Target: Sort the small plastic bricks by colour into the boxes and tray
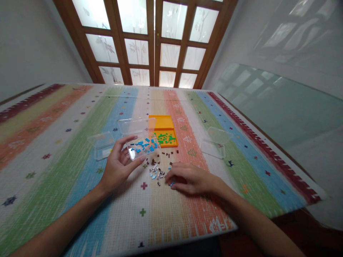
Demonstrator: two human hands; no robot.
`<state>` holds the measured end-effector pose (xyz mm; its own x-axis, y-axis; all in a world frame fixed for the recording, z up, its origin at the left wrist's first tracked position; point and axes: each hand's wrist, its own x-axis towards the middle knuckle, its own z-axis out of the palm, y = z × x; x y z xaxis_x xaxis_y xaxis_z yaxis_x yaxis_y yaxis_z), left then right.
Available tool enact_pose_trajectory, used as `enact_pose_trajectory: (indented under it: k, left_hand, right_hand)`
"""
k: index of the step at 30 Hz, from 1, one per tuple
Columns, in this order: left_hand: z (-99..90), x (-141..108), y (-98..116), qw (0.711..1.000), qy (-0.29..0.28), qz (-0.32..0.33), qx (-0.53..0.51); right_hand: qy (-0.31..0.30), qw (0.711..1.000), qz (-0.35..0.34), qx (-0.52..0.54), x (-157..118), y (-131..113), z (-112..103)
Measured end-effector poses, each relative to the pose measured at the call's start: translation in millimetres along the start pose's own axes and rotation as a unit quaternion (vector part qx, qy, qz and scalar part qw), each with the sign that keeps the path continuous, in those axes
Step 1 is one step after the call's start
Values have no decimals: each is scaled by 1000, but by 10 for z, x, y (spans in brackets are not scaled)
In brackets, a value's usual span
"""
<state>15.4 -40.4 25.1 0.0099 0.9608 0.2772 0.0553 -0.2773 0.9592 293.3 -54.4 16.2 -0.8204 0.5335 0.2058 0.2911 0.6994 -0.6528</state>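
Note:
My left hand (120, 162) grips a clear plastic box (134, 154) by its near left corner, thumb along the front wall. The lid of the box stands open, and several blue toy bricks (144, 144) lie inside. My right hand (184, 178) is over the table beside a loose pile of small bricks (158, 171) in grey, brown and light blue. Its fingers are curled, with a blue brick (172, 184) at the tips of thumb and fingers. Part of the pile is hidden behind that hand.
An open orange box (177, 139) with green bricks stands behind the clear box. Another open clear box (103, 153) is at the left, with a bit of yellow in it. One more clear box (214, 148) stands at the right. A striped tablecloth (257, 171) covers the table.

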Motion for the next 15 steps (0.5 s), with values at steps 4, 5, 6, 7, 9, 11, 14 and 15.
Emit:
enact_pose_trajectory:
  k: [4,5,6,7,9,11,14,15]
  left_hand:
    - [1,-1,-7,1000,-6,-2,-5]
    - [1,-2,-7,1000,-7,-2,-6]
    - [1,-3,-6,1000,-7,-1,-6]
    - [2,-4,-5,1000,-7,-1,-6]
    - [2,-6,-1,1000,-6,0,-1]
    - [2,-5,1,1000,-8,2,3]
    - [0,1,1,1000,-15,10,5]
    - [0,2,2,1000,-17,11,4]
  right_hand:
    - [29,999,19,-30,-16,14,-73]
    - [37,998,21,-39,-18,24,-82]
    - [42,998,21,-47,-20,37,-84]
    - [46,997,18,-52,-21,53,-79]
    - [54,997,8,-60,-20,87,-54]
    - [62,996,0,-67,-15,118,-23]
    - [80,994,-10,-71,1,136,2]
    - [86,994,-15,-71,8,131,1]
